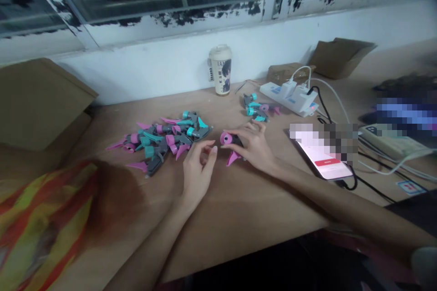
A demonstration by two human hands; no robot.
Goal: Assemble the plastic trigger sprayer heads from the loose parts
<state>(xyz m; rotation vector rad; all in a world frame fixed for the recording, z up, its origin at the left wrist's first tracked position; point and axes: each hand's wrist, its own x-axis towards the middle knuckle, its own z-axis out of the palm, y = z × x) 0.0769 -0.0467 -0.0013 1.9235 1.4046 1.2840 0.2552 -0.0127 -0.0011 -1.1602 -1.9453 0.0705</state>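
My right hand (254, 145) grips a grey spray-trigger head (231, 141) with a pink cap and pink lever, holding it on the wooden table (239, 204). My left hand (198, 168) rests just left of it, fingers loosely curled with nothing in them, fingertips close to the pink cap. A pile of several similar trigger heads (164, 141) in pink, teal and grey lies to the left of my hands. A smaller group of trigger heads (257, 109) lies behind my right hand.
A paper coffee cup (220, 69) stands by the wall. A white power strip (290, 97) with chargers and cables sits at right, next to a lit phone (324, 159). Cardboard boxes (37, 100) stand at left and back right. Colourful fabric (37, 223) lies at front left.
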